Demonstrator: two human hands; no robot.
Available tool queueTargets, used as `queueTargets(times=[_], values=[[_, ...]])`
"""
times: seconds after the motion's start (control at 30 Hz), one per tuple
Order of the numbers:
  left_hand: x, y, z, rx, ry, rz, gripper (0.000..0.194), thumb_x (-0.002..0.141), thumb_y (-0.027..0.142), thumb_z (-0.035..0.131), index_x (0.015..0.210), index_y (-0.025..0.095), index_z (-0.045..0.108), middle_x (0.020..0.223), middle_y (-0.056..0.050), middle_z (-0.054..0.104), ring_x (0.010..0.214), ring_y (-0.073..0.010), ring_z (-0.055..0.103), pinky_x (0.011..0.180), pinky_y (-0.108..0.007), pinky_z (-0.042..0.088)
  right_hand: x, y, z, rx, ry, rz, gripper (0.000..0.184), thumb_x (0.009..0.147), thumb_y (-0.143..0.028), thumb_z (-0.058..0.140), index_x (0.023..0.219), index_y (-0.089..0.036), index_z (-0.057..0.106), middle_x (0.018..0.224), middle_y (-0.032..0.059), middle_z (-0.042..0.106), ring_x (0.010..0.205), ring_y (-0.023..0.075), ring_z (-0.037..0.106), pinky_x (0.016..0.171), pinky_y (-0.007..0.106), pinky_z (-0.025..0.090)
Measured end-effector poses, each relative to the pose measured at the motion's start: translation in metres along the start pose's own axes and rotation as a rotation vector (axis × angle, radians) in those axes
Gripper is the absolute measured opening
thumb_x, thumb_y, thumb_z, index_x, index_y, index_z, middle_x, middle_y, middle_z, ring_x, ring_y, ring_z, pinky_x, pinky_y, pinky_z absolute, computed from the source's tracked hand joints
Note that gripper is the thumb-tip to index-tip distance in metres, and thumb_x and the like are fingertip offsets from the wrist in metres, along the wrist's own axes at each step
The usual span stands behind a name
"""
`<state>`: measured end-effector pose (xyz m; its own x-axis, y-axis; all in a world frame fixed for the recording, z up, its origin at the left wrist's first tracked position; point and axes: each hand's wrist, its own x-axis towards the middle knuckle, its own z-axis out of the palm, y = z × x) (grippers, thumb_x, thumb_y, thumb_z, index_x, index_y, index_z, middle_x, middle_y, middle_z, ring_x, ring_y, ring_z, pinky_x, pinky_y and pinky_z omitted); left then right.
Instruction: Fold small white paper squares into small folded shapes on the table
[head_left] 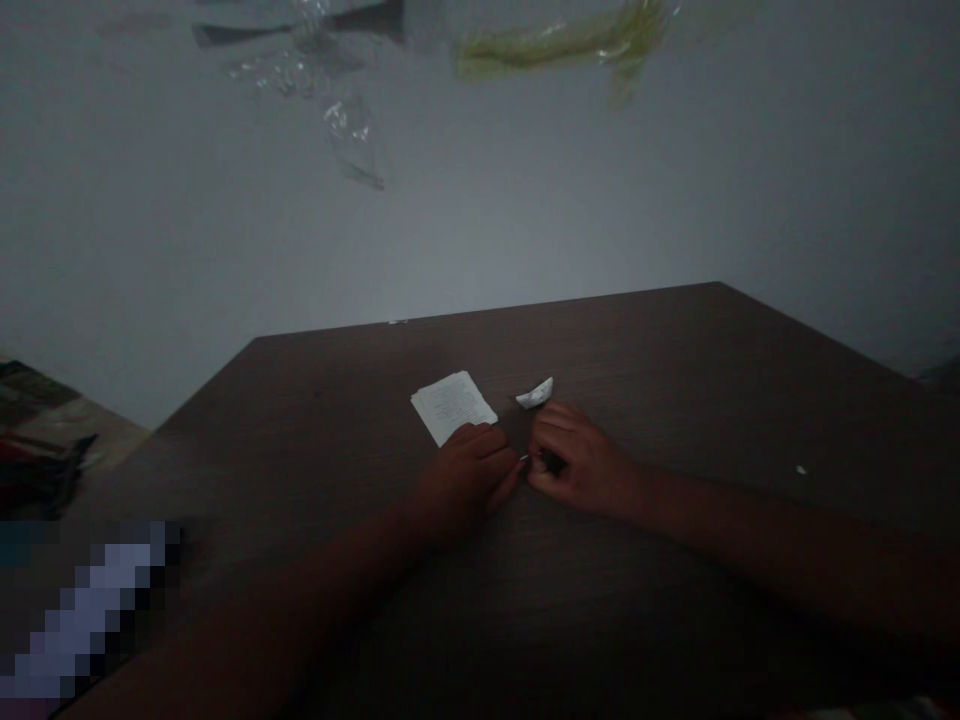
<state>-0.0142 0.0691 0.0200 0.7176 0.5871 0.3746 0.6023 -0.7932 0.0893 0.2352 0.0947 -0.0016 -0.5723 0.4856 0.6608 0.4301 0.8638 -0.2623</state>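
Both my hands meet over the middle of a dark brown table [360,400]. My left hand [474,470] and my right hand [574,455] are closed in pinches on a small piece of white paper [524,458], of which only a thin edge shows between the fingertips. Just beyond my left hand lies a stack of printed paper sheets [451,404], its near corner close to the fingers. A small folded paper boat [535,394] rests on the table right behind my right hand. Dim light hides the detail of the fingers.
A tiny white scrap [801,469] lies on the right of the table. A pale wall [480,220] rises behind, with clear plastic [352,130] and a yellow wrapper [555,50] on it. A pixelated patch [90,610] covers the lower left. Dark items lie beyond the table's left edge.
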Motion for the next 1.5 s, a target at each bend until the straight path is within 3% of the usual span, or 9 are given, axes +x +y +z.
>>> queueTargets(times=[0.27, 0.4, 0.53, 0.7, 0.87, 1.0, 1.17, 1.5], values=[[-0.003, -0.009, 0.002, -0.159, 0.075, -0.169, 0.024, 0.116, 0.021, 0.06, 0.097, 0.023, 0.073, 0.099, -0.006, 0.076, 0.092, -0.024, 0.073, 0.089, -0.038, 0.064, 0.0, 0.015, -0.001, -0.042, -0.038, 0.135, 0.021, 0.09, -0.011, 0.072, 0.09, -0.027, 0.06, 0.092, 0.0041, 0.075, 0.093, 0.0271, 0.071, 0.09, 0.042, 0.057], [-0.007, -0.02, 0.007, -0.259, 0.1, -0.302, 0.018, 0.117, 0.024, 0.061, 0.109, 0.024, 0.077, 0.107, -0.006, 0.082, 0.095, -0.024, 0.078, 0.09, -0.036, 0.066, -0.001, 0.024, -0.003, -0.052, -0.053, 0.193, 0.015, 0.094, -0.014, 0.073, 0.093, -0.027, 0.065, 0.097, 0.0059, 0.079, 0.097, 0.0281, 0.074, 0.09, 0.042, 0.058], [-0.008, -0.026, 0.011, -0.353, 0.077, -0.41, 0.014, 0.112, 0.027, 0.071, 0.126, 0.026, 0.076, 0.104, -0.002, 0.085, 0.088, -0.0221, 0.079, 0.083, -0.033, 0.066, -0.002, 0.023, -0.005, -0.023, -0.068, 0.147, 0.013, 0.1, -0.017, 0.074, 0.111, -0.025, 0.073, 0.111, 0.0096, 0.083, 0.108, 0.0301, 0.078, 0.099, 0.046, 0.063], [-0.004, -0.026, 0.015, -0.351, 0.02, -0.319, 0.005, 0.108, 0.022, 0.076, 0.112, 0.026, 0.075, 0.103, -0.003, 0.084, 0.092, -0.0233, 0.078, 0.091, -0.036, 0.067, -0.002, 0.018, -0.003, -0.002, -0.147, 0.052, 0.03, 0.105, -0.02, 0.077, 0.135, -0.024, 0.079, 0.13, 0.0149, 0.086, 0.129, 0.0361, 0.079, 0.114, 0.058, 0.065], [-0.002, -0.021, 0.012, -0.213, -0.01, -0.202, 0.002, 0.109, 0.022, 0.078, 0.11, 0.023, 0.077, 0.118, -0.009, 0.083, 0.115, -0.0295, 0.079, 0.106, -0.043, 0.067, -0.004, 0.026, -0.001, -0.071, -0.131, 0.162, 0.04, 0.106, -0.019, 0.076, 0.146, -0.022, 0.078, 0.142, 0.018, 0.083, 0.135, 0.0387, 0.077, 0.119, 0.064, 0.064], [-0.005, -0.021, 0.013, -0.159, -0.024, -0.193, 0.019, 0.103, 0.032, 0.09, 0.115, 0.023, 0.079, 0.123, -0.011, 0.082, 0.115, -0.0319, 0.079, 0.103, -0.047, 0.069, -0.006, 0.037, 0.002, -0.146, -0.099, 0.232, 0.052, 0.103, -0.015, 0.074, 0.154, -0.022, 0.075, 0.154, 0.0208, 0.079, 0.142, 0.0417, 0.073, 0.123, 0.071, 0.061], [-0.007, -0.023, 0.018, -0.221, 0.037, -0.231, 0.013, 0.105, 0.022, 0.08, 0.118, 0.024, 0.08, 0.122, -0.011, 0.085, 0.116, -0.0308, 0.081, 0.106, -0.046, 0.07, -0.008, 0.043, 0.003, -0.119, -0.146, 0.238, 0.052, 0.106, -0.014, 0.069, 0.158, -0.021, 0.074, 0.16, 0.0198, 0.077, 0.148, 0.0386, 0.073, 0.128, 0.067, 0.061], [-0.003, -0.028, 0.009, -0.336, 0.19, -0.478, 0.02, 0.112, 0.019, 0.059, 0.114, 0.025, 0.078, 0.102, -0.001, 0.083, 0.09, -0.0223, 0.079, 0.088, -0.035, 0.067, -0.004, 0.038, -0.001, 0.013, -0.216, 0.146, 0.037, 0.108, -0.014, 0.071, 0.143, -0.024, 0.08, 0.139, 0.0161, 0.085, 0.135, 0.0361, 0.079, 0.122, 0.064, 0.064]])
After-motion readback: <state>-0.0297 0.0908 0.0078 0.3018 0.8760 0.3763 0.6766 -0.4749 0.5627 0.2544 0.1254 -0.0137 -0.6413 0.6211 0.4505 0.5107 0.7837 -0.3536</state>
